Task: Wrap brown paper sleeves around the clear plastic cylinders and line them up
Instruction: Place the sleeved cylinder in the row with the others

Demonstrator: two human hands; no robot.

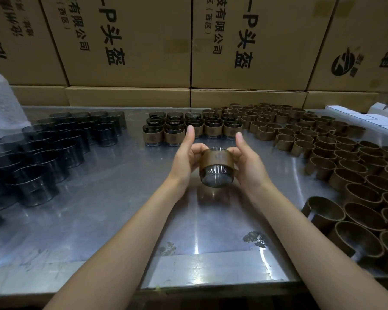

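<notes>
Steel bench [99, 211] w/ cartons behind. Left: bare clear cylinders [61, 151]. Centre: left hand [184, 159] & right hand [249, 162] grip one cylinder [217, 167] off the bench, thumbs up, sleeve [216, 158] half seated. Next, probably: push sleeve down, set by finished rows [193, 128]. Right: spare sleeves [345, 175].

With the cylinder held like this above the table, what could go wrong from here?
1. The left hand and right hand hold the cylinder only by its brown sleeve; the clear plastic might slip out onto the metal table.
2. Setting it down could knock over the finished row, whose pieces stand close together.
</notes>
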